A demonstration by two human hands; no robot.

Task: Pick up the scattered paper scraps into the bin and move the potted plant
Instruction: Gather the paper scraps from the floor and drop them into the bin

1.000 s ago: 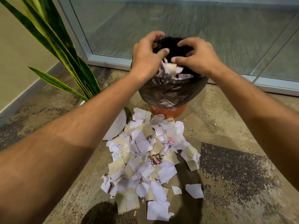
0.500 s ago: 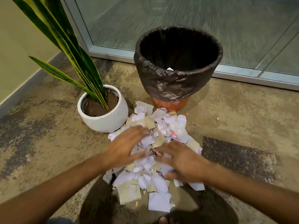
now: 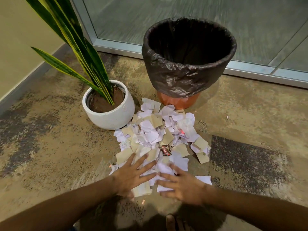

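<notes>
1. Paper scraps, white and tan, lie in a heap on the floor, running from just in front of the person out to the foot of the bin.
2. At the very bottom edge of the view a toe or foot tip shows, dark and blurred.
3. The left hand lies palm down on the near end of the heap, its fingers spread and straight; its grip is released, pressing on tan and white pieces without curling round any.
4. The right hand lies palm down just beside it on the near right part of the heap, fingers splayed over white pieces; its grip is also released, though the fingertips are blurred.
5. One white scrap lies apart at the right of the right hand, and a small pinkish bit sits on the floor between the two wrists.
6. A small dark candy wrapper with red lettering lies in the middle of the heap, beyond the fingers.
7. The potted plant, long green leaves edged yellow in a round white pot filled with brown soil, stands at the far left of the heap, with scraps touching its base.
8. The bin, an orange tub lined with a black bag folded over its rim, stands upright at the far end of the heap, well right of the pot; a white speck shows inside it.
9. Behind the bin runs a metal-framed glass wall; a beige wall closes the left side.
</notes>
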